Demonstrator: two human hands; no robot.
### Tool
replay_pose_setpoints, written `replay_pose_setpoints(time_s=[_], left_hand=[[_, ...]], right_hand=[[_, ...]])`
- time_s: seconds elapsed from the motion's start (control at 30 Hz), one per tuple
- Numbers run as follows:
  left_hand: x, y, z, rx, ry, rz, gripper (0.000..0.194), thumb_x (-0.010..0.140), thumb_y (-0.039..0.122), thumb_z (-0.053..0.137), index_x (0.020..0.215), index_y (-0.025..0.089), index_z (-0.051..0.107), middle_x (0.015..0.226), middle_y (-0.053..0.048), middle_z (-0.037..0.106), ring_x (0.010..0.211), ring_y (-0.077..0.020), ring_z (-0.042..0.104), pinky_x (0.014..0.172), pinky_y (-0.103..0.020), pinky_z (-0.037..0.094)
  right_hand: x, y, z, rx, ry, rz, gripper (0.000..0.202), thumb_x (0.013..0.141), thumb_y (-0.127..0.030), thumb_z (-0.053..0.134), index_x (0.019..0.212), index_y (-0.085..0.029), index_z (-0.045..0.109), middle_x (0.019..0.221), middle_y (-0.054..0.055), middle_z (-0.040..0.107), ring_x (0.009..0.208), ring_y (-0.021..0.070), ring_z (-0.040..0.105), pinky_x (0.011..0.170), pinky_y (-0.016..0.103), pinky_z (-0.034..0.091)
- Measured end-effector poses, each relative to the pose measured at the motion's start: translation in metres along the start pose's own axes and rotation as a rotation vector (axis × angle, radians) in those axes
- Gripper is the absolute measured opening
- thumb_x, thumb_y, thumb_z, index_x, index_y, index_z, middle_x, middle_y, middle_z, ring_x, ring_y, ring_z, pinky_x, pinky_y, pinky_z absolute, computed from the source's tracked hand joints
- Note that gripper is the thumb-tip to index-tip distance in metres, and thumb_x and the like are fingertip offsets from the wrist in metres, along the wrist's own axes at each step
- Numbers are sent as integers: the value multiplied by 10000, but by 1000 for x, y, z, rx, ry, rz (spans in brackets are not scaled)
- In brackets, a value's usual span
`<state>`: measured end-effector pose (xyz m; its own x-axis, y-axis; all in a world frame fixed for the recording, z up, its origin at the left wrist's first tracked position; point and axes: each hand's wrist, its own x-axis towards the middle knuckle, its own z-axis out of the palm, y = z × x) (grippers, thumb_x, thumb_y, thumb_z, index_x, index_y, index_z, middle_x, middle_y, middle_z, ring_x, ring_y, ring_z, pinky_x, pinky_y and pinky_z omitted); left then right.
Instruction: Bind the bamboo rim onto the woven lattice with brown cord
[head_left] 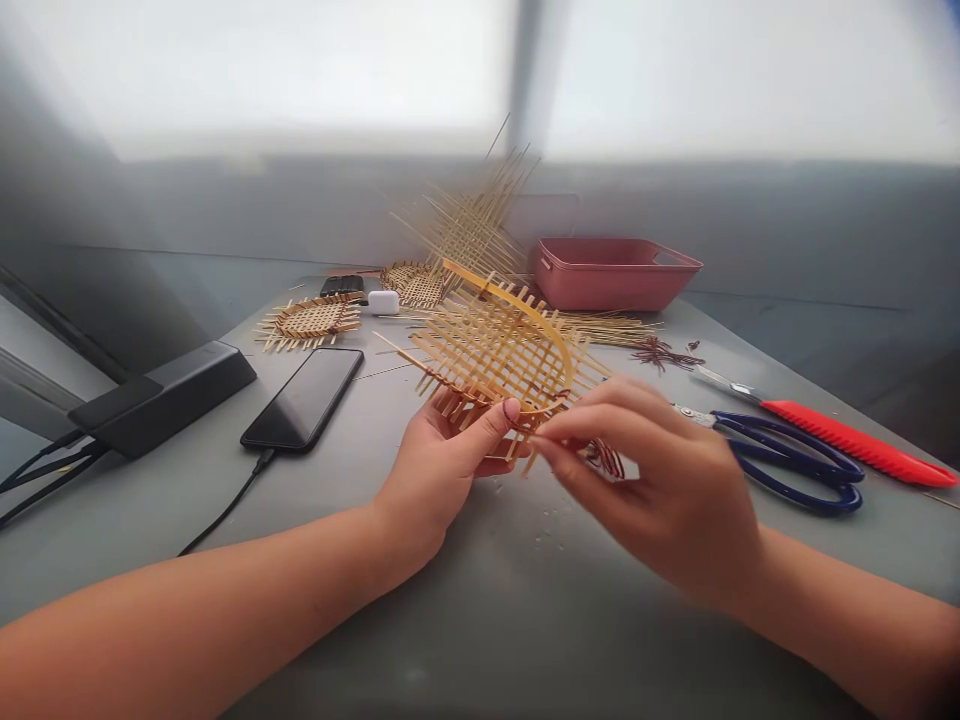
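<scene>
A woven bamboo mat (491,350) is held up over the table, tilted toward me. Along its edge curves a flat bamboo strip (551,345), bound on in places with dark brown wire or cord. My left hand (442,455) grips the near edge, thumb on top and fingers underneath. Close beside that thumb, my right hand (652,480) pinches the thin brown cord (525,430) at the mat's rim. Dark loops of cord (606,458) show behind the right fingers. What the left fingertips press on underneath is partly hidden.
Blue-handled scissors (795,460) and a red utility knife (855,440) lie at right. Behind stand a pink basket (615,275) and a lattice of bamboo strips (476,230). At left are a phone (304,400), a black power strip (165,395) and a small woven piece (311,320).
</scene>
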<state>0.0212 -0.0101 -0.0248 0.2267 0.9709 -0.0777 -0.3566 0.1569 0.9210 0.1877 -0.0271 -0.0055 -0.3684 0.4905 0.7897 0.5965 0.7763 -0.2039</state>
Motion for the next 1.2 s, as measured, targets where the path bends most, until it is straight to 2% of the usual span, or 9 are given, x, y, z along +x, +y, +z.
replay_pose_setpoints(time_s=[0.1, 0.23, 0.37, 0.5, 0.73, 0.9, 1.0, 1.1, 1.2], left_hand=[[-1, 1, -1, 45, -55, -17, 380, 746, 398, 806, 1030, 215, 634, 1071, -36, 703, 859, -167, 689, 712, -274, 556], [-1, 3, -1, 52, -100, -26, 392, 766, 382, 792, 1086, 220, 633, 1151, -57, 688, 966, -190, 673, 746, -283, 566], [0, 3, -3, 51, -60, -42, 414, 758, 404, 794, 1092, 211, 643, 1113, -67, 696, 818, -168, 688, 691, -286, 556], [1, 2, -4, 33, -31, -57, 413, 740, 410, 806, 1066, 220, 640, 1120, -56, 689, 756, -152, 693, 692, -295, 556], [0, 3, -3, 42, -48, -49, 355, 783, 384, 773, 1044, 199, 619, 1070, -42, 663, 709, -118, 659, 678, -277, 556], [1, 3, -3, 46, -50, -53, 346, 799, 376, 760, 1053, 197, 608, 1083, -42, 648, 716, -113, 655, 682, -272, 556], [1, 2, -4, 27, -46, -55, 339, 793, 366, 769, 1037, 196, 605, 1063, -37, 652, 699, -107, 651, 686, -272, 561], [0, 3, -4, -57, -26, -56, 337, 768, 357, 795, 994, 206, 596, 1011, -16, 668, 662, -87, 641, 683, -251, 558], [-2, 6, -4, -155, -35, -44, 309, 778, 352, 789, 968, 221, 583, 976, 4, 682, 642, -71, 630, 667, -225, 544]], right_hand=[[3, 13, -4, -126, 54, 5, 115, 860, -124, 674, 835, -235, 684, 733, 25, 668, 708, 178, 577, 674, 333, 472], [7, 25, -10, -98, -39, 90, 95, 875, -213, 676, 868, -269, 753, 841, 38, 734, 804, 223, 624, 765, 411, 481], [16, 23, -25, 368, 46, 466, 110, 864, -296, 680, 851, -325, 785, 936, 23, 744, 915, 228, 662, 836, 411, 523], [23, 18, -34, 748, 130, 721, 80, 749, -309, 740, 672, -306, 760, 749, 22, 690, 737, 199, 612, 703, 372, 541], [20, 14, -27, 912, -80, 620, 179, 792, -348, 722, 639, -257, 700, 590, 2, 514, 580, 152, 484, 485, 296, 421], [17, 12, -24, 923, -120, 566, 191, 777, -382, 761, 662, -252, 679, 595, -3, 525, 584, 150, 493, 480, 284, 417], [19, 9, -27, 912, -125, 584, 216, 764, -305, 748, 595, -242, 628, 594, 2, 514, 568, 150, 474, 468, 290, 402], [26, 14, -38, 899, 45, 683, 284, 812, -225, 624, 531, -240, 583, 592, 21, 458, 584, 166, 474, 494, 321, 426], [34, 37, -50, 904, 403, 764, 302, 841, -213, 538, 545, -244, 591, 648, 30, 429, 605, 156, 474, 570, 336, 472]])
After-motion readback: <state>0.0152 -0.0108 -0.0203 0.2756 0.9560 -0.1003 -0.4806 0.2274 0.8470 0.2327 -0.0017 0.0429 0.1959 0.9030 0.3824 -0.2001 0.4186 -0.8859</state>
